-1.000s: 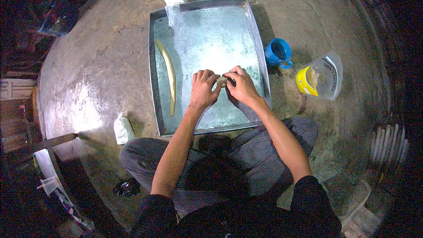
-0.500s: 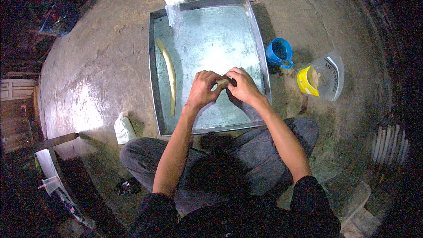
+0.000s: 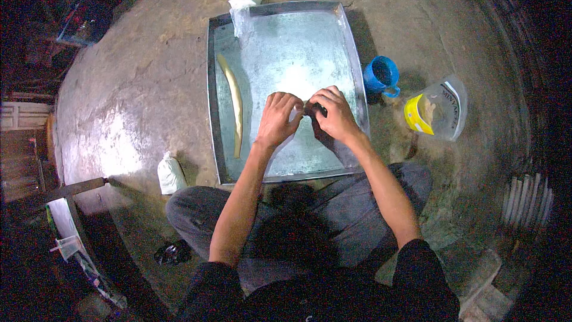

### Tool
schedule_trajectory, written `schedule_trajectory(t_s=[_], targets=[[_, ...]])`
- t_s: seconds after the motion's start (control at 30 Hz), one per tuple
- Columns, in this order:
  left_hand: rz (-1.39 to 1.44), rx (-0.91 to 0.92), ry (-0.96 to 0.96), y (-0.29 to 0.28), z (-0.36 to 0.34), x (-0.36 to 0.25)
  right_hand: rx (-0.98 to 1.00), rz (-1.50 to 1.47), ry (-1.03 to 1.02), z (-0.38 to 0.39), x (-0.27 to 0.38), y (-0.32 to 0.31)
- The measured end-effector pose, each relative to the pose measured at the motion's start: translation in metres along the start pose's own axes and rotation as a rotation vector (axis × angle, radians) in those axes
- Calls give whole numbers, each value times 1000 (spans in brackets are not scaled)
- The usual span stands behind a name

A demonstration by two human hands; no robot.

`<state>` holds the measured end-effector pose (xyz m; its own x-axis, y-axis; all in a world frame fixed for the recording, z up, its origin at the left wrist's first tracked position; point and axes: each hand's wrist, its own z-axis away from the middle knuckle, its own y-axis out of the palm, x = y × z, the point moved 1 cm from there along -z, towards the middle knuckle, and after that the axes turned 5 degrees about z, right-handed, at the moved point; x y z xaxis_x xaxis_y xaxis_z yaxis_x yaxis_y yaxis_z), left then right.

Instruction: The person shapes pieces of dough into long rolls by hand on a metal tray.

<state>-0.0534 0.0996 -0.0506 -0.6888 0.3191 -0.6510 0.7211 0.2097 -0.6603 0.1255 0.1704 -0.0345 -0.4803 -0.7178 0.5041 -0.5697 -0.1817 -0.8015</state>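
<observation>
A shallow metal tray (image 3: 304, 42) lies in front of my crossed legs. Above its near half, my left hand (image 3: 276, 120) and my right hand (image 3: 335, 114) meet with bent fingers, pinching a small piece of dough (image 3: 306, 109) between them. Most of this piece is hidden behind the fingertips. Along the tray's left side rests a long, pale yellowish dough rope (image 3: 235, 104), slightly curved and apart from both hands.
A clear bag of white stuff (image 3: 241, 15) hangs over the tray's far rim. To the right stand a blue mug (image 3: 381, 75) and a clear pouch with a yellow band (image 3: 440, 110). A white bag (image 3: 171, 175) sits by my left knee, black plastic (image 3: 173, 253) nearer me.
My fingers have closed further around the small dough piece, which shows less now. Both hands stay together over the tray. The whole view has shifted slightly.
</observation>
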Motion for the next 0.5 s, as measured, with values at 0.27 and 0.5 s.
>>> schedule_trajectory(t_s=[0.27,0.5], targets=[[-8,-7,-105,-21,-6,4,37,-78,191,2,0,4],[-93,95,-178,-9,3,8,206,50,128,14,2,18]])
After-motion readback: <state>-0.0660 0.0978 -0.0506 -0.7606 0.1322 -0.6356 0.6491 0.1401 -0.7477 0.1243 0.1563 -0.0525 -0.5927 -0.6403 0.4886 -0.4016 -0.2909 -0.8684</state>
